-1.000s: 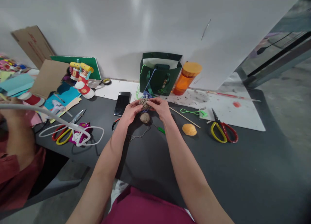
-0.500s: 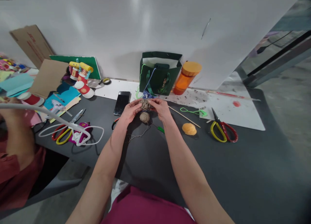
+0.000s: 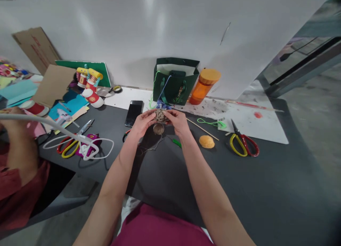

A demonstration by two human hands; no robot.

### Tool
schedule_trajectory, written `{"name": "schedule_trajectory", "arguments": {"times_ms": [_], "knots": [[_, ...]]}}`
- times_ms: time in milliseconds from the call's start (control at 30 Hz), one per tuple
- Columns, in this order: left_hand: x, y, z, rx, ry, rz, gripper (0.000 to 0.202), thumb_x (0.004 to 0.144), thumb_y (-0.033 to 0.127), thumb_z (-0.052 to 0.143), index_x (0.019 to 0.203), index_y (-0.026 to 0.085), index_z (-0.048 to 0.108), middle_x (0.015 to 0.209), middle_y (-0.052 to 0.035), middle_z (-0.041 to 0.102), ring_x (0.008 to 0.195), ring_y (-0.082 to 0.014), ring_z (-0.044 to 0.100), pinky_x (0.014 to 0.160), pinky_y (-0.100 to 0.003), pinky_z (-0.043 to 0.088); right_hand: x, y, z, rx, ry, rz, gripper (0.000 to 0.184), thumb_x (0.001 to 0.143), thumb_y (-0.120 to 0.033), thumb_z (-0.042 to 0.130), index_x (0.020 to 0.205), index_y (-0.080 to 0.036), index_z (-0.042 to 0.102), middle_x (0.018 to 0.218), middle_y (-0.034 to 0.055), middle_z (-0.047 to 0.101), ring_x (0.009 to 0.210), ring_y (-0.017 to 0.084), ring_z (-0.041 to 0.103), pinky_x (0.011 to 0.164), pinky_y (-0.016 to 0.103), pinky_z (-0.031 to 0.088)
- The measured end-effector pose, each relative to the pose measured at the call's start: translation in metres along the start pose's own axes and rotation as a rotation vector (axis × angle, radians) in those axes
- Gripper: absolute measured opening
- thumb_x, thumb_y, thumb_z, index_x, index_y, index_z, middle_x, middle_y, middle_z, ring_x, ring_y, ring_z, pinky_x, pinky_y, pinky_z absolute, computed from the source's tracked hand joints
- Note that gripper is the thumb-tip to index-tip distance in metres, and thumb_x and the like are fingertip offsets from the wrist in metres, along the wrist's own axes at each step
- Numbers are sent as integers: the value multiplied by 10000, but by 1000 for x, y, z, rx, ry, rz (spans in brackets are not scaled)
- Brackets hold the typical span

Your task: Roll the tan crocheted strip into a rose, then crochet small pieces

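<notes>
Together, left hand (image 3: 144, 123) and right hand (image 3: 178, 122) half-closed, both gripping twine ball (image 3: 160, 115) at fingertips

twine ball (image 3: 160, 115): partly hidden by left hand (image 3: 144, 123) and right hand (image 3: 177, 122) | blue bundle (image 3: 162, 105), centre: partly hidden, kind unclear | green paper bag lettering (image 3: 181, 91): too small to read | co-worker's arm (image 3: 20, 157): cut off by left edge

Left hand (image 3: 144, 124), right hand (image 3: 178, 123), almost touching

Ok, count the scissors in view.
2: one pair lies on the right, the other on the left. More could be hidden.
</notes>
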State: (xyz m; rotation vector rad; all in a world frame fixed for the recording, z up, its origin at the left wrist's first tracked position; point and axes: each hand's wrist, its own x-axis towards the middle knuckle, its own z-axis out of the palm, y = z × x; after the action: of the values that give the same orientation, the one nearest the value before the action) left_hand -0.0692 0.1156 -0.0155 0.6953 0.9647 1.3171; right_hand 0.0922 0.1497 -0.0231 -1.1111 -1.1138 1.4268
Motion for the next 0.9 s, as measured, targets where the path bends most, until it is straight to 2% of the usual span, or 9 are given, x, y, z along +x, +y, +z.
{"name": "schedule_trajectory", "arguments": {"times_ms": [200,400,567,700,800,900], "knots": [[-14,3,2,0,-9,22,464,585,189,924,1023,148,777,953,-68,775,869,-187,712,874,-354,559,-11,-3,5,7,25,-12,404,599,-538,830,784,-189,743,722,29,734,638,169,635,552,299,548],[-23,-4,7,10,6,29,494,583,204,928,1050,183,767,998,-54,772,897,-196,709,850,-358,563,-24,-2,7,1,55,-23,412,634,-569,797,809,-204,718,743,39,728,651,181,635,557,314,547],[-24,-6,7,11,-2,24,487,567,213,931,1021,177,759,989,-55,772,889,-200,712,871,-374,561,-33,-4,2,-2,-34,-31,486,588,-511,855,936,-212,697,808,36,738,732,194,671,625,328,574],[-26,-6,8,26,-19,8,482,573,248,936,1016,175,761,978,-59,773,844,-188,709,841,-360,563,-42,-6,-4,-16,-79,-40,494,550,-430,894,937,-200,692,810,31,732,768,194,681,714,353,591],[-32,-8,9,43,-23,-4,466,576,263,941,1001,180,770,948,-49,776,824,-170,700,802,-318,552,-52,-9,-8,9,-108,-2,494,551,-410,901,950,-202,696,819,32,737,766,193,687,708,354,603],[-41,-9,10,65,-43,-34,427,590,269,937,978,179,782,947,-59,782,822,-177,700,798,-321,545,-64,-13,-14,8,-114,29,478,577,-434,898,956,-212,708,839,41,750,773,197,697,692,343,609]]}}
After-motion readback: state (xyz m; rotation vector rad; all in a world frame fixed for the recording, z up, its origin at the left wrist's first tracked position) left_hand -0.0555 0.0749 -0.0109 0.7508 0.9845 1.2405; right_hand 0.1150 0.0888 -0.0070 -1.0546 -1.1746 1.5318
